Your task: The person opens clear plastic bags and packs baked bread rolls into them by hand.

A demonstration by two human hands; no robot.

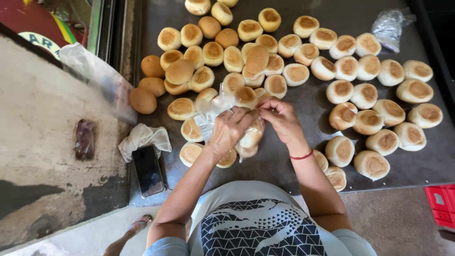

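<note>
The person's left hand (229, 129) is closing its fingers around the neck of a thin clear plastic bag (246, 137) already holding several round golden-brown bread buns, while the right hand (283, 119) is pinching the same bunched film at the bag's mouth, thumb and fingertips pressed together. Both forearms are angling inward from the body, wrists meeting just above the bag, which is hanging below the hands over the dark metal tray (303, 156). By the look of it this bag is filled and being closed, yet many loose buns (365, 96) are lying all around, mostly beyond and right of the hands. Left of the left forearm a black phone (148, 169) and a white crumpled cloth (143, 137) are sitting.
</note>
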